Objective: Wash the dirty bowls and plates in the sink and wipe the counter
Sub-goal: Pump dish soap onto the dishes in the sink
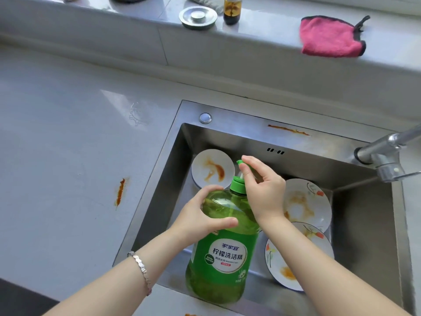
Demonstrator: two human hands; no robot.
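A big green bottle of dish soap is held tilted over the steel sink. My left hand grips the bottle's shoulder. My right hand has its fingers curled over the green pump head. In the sink lie a small white dish with orange sauce at the back left, a flowered bowl on the right and a flowered plate at the front right, both stained and partly hidden by my right arm.
The grey counter carries an orange smear; another smear marks the sink's back rim. The tap juts in from the right. On the back ledge lie a pink cloth, a metal sink plug and a dark bottle.
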